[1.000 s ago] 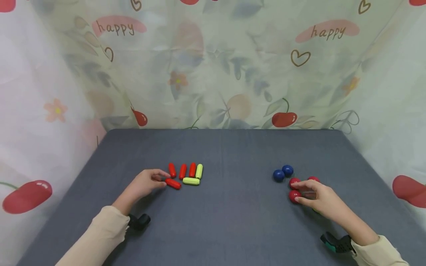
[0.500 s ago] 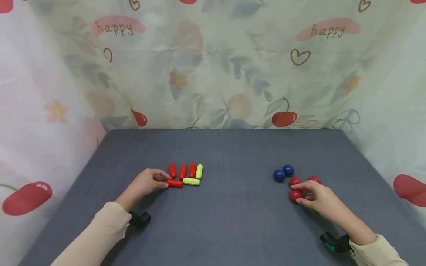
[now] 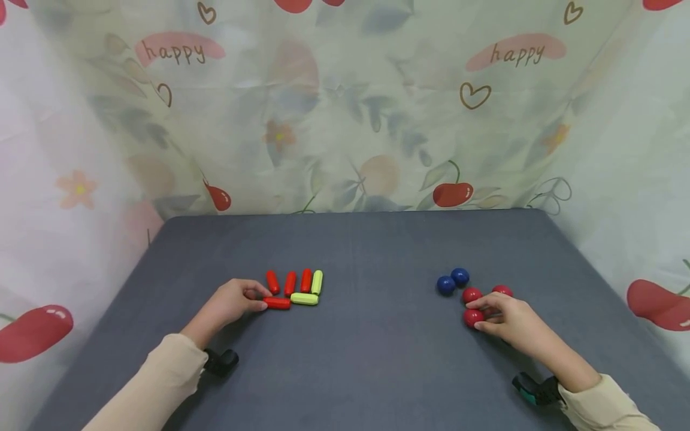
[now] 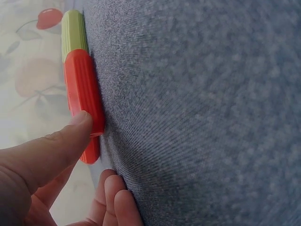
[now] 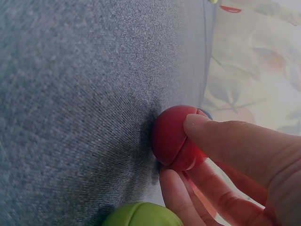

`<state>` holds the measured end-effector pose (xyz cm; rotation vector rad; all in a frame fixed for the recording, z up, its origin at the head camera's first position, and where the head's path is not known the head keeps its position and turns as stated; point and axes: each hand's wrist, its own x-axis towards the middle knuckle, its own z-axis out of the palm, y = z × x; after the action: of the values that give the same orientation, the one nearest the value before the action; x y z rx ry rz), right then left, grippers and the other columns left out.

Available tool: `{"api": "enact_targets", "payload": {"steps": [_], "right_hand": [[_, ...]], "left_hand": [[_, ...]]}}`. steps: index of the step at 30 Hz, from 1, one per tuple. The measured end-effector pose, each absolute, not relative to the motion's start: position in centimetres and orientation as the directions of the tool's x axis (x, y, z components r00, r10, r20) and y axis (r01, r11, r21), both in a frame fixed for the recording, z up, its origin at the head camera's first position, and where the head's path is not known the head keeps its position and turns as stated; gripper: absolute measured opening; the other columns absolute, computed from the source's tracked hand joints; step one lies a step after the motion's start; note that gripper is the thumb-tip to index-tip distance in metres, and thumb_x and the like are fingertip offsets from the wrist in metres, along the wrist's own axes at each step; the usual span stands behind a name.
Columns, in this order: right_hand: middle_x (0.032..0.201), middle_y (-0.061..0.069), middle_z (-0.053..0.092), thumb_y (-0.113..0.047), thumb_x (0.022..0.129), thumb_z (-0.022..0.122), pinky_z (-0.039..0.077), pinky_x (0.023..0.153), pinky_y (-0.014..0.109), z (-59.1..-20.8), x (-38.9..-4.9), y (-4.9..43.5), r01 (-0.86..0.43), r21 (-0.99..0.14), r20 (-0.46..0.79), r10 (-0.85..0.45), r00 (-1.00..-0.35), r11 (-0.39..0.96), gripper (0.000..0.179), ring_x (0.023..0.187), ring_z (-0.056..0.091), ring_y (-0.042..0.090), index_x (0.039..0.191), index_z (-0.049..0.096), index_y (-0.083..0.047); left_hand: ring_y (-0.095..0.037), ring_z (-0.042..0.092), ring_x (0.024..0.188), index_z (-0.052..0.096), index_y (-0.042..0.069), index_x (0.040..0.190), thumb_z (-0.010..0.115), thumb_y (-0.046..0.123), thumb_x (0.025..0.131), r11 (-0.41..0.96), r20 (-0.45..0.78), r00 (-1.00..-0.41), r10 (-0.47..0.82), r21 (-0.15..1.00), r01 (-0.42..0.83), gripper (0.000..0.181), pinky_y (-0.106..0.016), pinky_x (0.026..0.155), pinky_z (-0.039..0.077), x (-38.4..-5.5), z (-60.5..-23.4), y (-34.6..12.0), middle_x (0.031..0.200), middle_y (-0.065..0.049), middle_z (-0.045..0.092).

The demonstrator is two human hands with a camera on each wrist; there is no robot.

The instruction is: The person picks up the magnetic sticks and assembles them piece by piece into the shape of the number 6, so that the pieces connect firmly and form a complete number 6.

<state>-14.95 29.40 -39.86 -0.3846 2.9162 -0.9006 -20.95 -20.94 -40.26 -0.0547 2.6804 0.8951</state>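
Observation:
On the left, my left hand (image 3: 234, 302) pinches the near end of a red ridged stick (image 3: 277, 303) with thumb and finger. That stick lies sideways, end to end with a yellow-green stick (image 3: 304, 299). Behind them are three more red sticks (image 3: 290, 283) and an upright-lying yellow-green stick (image 3: 317, 282). In the left wrist view the thumb presses the red stick's end. On the right, my right hand (image 3: 512, 320) holds a red ball (image 5: 176, 136) between thumb and fingers, low on the cloth. A second red ball (image 3: 472, 295) sits just behind it.
Two blue balls (image 3: 445, 285) touch beyond the red ones; another red ball (image 3: 502, 290) shows past the right hand. A green ball (image 5: 141, 215) lies close by in the right wrist view. Grey cloth (image 3: 356, 359) covers the table; a patterned curtain (image 3: 345, 137) hangs behind.
The red stick in my left hand has swung from slanted to level, meeting the yellow-green stick's end. My right hand keeps its hold on the red ball. The head view has shifted slightly.

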Motion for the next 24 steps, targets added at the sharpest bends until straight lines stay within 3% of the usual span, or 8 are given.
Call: {"api": "enact_targets", "payload": {"steps": [24], "right_hand": [[0.099,0.010,0.067,-0.015,0.080,0.079,0.057,0.076,0.039,-39.64,-15.58,29.57,-0.155,-0.558,-0.073,-0.235,-0.969,0.815,0.033,0.088,0.069,0.025,0.110,0.070,-0.004]], "left_hand": [[-0.026,0.054,0.096,0.072,0.015,0.107,0.079,0.023,0.081,0.763,-0.315,-0.944,0.095,0.632,-0.135,0.027,-0.035,0.074,0.047,-20.53,-40.02,-20.90,0.112,-0.015,0.061]]}}
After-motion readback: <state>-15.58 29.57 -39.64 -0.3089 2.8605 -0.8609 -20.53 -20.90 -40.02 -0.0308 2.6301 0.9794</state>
